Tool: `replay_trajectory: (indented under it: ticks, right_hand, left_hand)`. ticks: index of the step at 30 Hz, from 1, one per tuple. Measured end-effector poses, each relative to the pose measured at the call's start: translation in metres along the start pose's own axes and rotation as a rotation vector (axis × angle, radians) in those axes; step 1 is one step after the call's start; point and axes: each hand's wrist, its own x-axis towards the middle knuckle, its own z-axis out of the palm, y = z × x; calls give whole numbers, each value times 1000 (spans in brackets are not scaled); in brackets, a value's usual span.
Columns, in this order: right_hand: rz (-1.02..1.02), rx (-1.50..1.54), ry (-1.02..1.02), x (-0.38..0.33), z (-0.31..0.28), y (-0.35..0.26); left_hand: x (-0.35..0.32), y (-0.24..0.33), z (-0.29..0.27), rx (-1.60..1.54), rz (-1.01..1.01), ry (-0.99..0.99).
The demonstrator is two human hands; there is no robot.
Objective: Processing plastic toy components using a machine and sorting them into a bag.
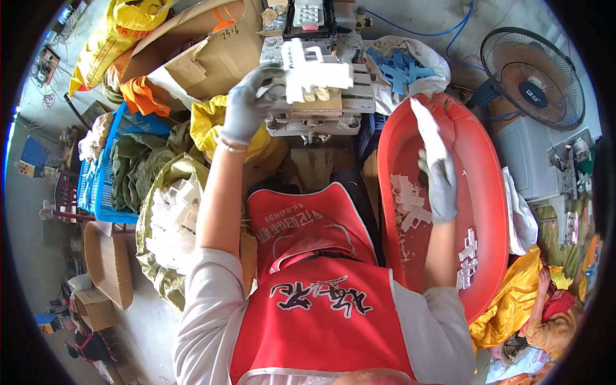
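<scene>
- Cluttered workshop floor seen from above, packed with sacks, boxes and bins around a seated person in a red apron (321, 282).
- At 12 o'clock stands a small grey metal press machine (317, 38).
- Left hand (251, 106), in a grey glove, is at 11 o'clock, fingers curled around a white plastic moulded piece (314, 70) that sits on the machine's bed.
- Right hand (439, 183), also gloved in grey, is at 2 o'clock above a red oval tub (494, 212), pinching a thin white plastic strip (427, 128) that points up toward 12.
- Loose white plastic scraps (410, 205) lie in the tub, just beside the right wrist.
- At 9 o'clock an open green sack (160, 269) holds more white plastic parts (173, 218); a blue crate (96, 173) sits farther left.
- Near 1 o'clock a white bag holds blue plastic parts (398, 67).
- A black floor fan (532, 77) stands at 2 o'clock, well apart from the hands.
</scene>
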Motion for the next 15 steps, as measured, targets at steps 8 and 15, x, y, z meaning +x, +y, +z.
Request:
replay_trajectory:
  ticks: [8,15]
  right_hand:
    - [-859,-797,-289,102,121,-31]
    - [-690,-1178,-476,114,146,-43]
  left_hand:
    - [-83,-13,-59,-43,-138,290]
    - [-145,-8,-89,-71,-314,358]
